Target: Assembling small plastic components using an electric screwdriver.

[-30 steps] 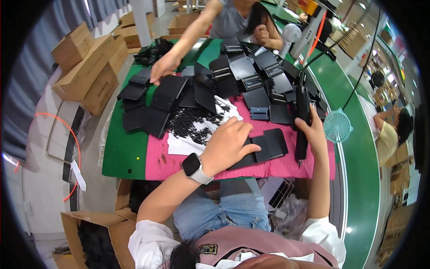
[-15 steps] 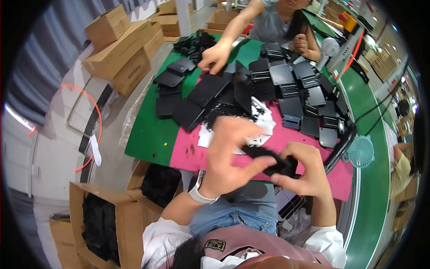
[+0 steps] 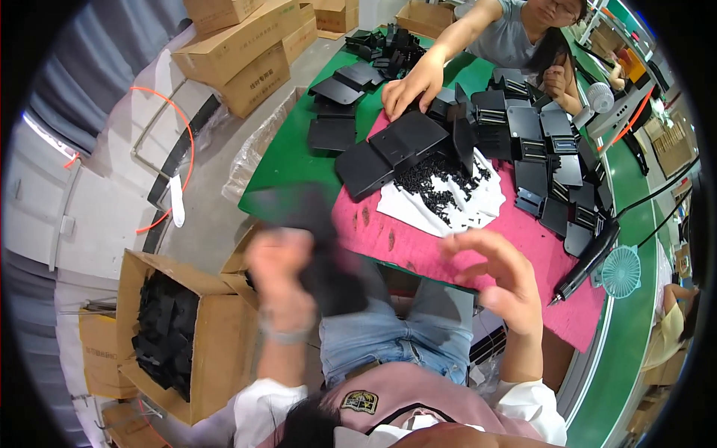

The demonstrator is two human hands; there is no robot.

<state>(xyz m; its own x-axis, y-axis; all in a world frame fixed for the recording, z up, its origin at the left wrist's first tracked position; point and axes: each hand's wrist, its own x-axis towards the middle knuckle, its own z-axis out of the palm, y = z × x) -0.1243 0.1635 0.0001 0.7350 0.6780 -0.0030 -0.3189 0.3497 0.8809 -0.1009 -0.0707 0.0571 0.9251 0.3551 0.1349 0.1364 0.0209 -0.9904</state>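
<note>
Holding a blurred black part (image 3: 332,272) is the left hand (image 3: 279,261); the right hand (image 3: 518,281) gapes.

Past the left edge of the green table (image 3: 284,175), brown cardboard cartons (image 3: 258,71) stand stacked on the grey floor, with crumpled clear plastic (image 3: 261,142) along that edge and, farther left, a bent orange hose (image 3: 193,142) near a white tag (image 3: 176,201) before a grey-blue curtain (image 3: 97,67). Another open carton (image 3: 424,19) sits beyond the far edge, and a small white fan (image 3: 600,97) stands toward the far right corner. At the right edge is a round teal grille (image 3: 621,272), overlapping a long green surface (image 3: 631,328) alongside.
</note>
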